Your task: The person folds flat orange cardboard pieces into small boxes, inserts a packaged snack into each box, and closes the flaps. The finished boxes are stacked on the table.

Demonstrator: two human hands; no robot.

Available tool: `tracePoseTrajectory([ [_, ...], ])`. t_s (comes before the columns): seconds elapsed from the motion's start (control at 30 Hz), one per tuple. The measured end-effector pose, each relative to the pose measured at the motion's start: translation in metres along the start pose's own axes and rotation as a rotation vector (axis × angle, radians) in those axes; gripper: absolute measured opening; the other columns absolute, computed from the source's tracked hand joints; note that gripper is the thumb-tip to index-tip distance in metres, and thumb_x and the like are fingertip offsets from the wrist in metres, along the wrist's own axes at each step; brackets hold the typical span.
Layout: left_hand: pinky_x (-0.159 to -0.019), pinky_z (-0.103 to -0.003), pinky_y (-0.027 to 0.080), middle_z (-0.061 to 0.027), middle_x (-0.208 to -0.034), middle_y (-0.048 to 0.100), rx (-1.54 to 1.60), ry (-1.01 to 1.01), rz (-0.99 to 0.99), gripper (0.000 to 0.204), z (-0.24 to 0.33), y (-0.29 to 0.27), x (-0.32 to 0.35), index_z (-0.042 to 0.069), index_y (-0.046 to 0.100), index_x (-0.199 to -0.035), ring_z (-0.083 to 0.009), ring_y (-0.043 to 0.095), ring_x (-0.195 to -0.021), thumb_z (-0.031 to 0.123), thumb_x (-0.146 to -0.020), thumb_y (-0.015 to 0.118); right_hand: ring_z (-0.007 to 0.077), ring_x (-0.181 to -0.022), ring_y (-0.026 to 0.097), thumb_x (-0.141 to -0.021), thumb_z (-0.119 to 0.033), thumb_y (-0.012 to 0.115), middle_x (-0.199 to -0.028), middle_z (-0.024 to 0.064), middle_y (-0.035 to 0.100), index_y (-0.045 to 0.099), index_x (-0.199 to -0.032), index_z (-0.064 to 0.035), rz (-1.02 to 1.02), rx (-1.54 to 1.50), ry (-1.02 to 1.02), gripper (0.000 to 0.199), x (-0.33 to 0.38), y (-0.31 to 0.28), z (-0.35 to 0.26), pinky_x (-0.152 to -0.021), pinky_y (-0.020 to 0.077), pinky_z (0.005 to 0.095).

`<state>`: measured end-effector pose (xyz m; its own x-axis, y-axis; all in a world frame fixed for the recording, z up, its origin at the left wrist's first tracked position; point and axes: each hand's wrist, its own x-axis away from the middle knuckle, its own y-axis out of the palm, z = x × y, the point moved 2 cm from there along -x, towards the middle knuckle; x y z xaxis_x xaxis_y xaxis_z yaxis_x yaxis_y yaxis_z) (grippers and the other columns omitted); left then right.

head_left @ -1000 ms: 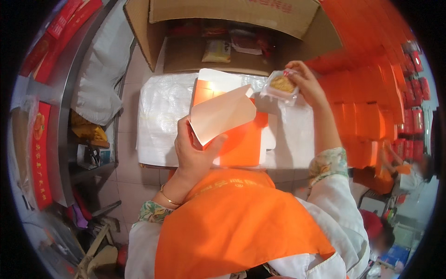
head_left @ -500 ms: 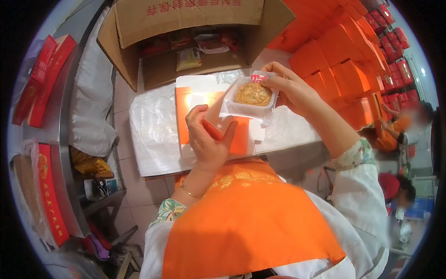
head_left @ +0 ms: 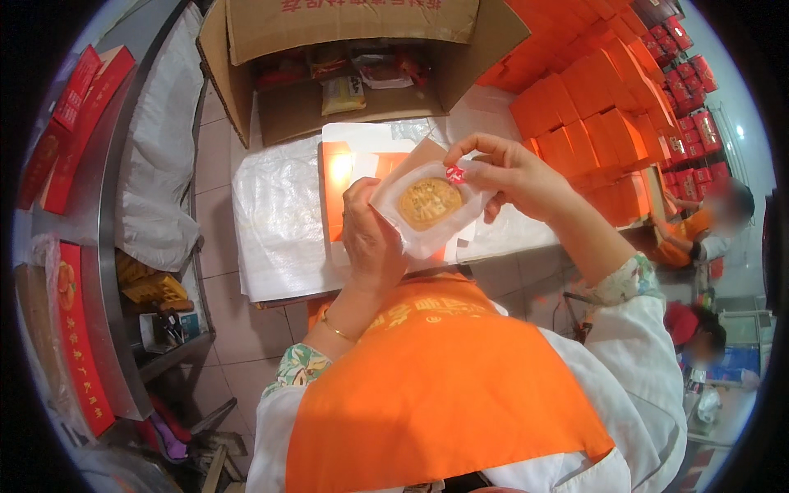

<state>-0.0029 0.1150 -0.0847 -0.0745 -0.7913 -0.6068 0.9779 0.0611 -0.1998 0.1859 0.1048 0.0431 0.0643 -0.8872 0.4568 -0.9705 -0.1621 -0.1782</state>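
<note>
While both hands are up over the white-covered table (head_left: 279,238), I'm mid-step on packing one pastry: my left hand (head_left: 371,238) grips the near edge of the clear wrapped mooncake (head_left: 427,205), and my right hand (head_left: 509,177) pinches its top corner, where a small red sachet (head_left: 454,173) sits inside the wrap. Hands are close together, both clamped on the same pack, held just above the table.

Behind the pack, partly hidden, there's a small orange-and-white carton (head_left: 349,164) with a tan flap (head_left: 423,152) standing open; I can't tell whether my left fingers also touch it.

My read: the pastry goes into that carton. That calls for lining the pack's edge up with the open mouth, keeping the flap clear, and sliding it in flat so the sachet doesn't shift.

Around me:
- big brown cardboard box (head_left: 362,57) open at the far side of the table, with mixed packets inside
- stacked orange boxes (head_left: 592,99) to the right, smaller red boxes (head_left: 686,82) beyond them
- flat red boxes (head_left: 78,99) on the metal shelf to the left
- long red box (head_left: 82,345) standing lower left
- another person in orange (head_left: 699,230) at the right edge
</note>
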Motion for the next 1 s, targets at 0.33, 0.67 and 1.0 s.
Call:
tracePoseTrajectory([
  [0.33,-0.086,-0.041,0.047,-0.0158,-0.116,0.054,0.003,0.095,-0.031,0.073,-0.005,0.005,0.01,0.006,0.041,-0.125,-0.0343,0.058,-0.1,0.015,-0.069,0.087,0.0144,-0.075,0.069,-0.095,-0.013,0.059,-0.098,0.0088,0.067,0.061,-0.105,-0.0023,0.21,-0.267,-0.067,0.014,0.002,0.005,0.006,-0.072,0.0589,0.031],
  [0.67,-0.085,-0.035,0.048,-0.0142,-0.116,0.056,0.34,-0.222,-0.205,0.067,-0.026,0.001,0.019,0.004,0.04,-0.129,-0.0261,0.058,-0.105,0.014,-0.077,0.082,0.0131,-0.089,0.059,-0.088,0.001,0.061,-0.109,0.0086,0.062,0.055,-0.119,0.0011,0.545,0.697,-0.738,0.031,0.004,0.021,0.025,-0.072,0.0465,0.0278],
  [1.0,-0.105,-0.035,0.037,-0.0134,-0.134,0.048,0.688,-0.316,-0.215,0.064,-0.012,-0.004,0.005,0.002,0.036,-0.139,-0.0207,0.047,-0.125,0.048,-0.097,0.051,0.0166,-0.123,0.045,-0.1,-0.038,0.046,-0.134,0.0074,0.049,0.04,-0.141,0.0001,0.111,-0.457,-0.392,0.056,-0.041,0.033,0.103,-0.107,0.031,0.0323],
])
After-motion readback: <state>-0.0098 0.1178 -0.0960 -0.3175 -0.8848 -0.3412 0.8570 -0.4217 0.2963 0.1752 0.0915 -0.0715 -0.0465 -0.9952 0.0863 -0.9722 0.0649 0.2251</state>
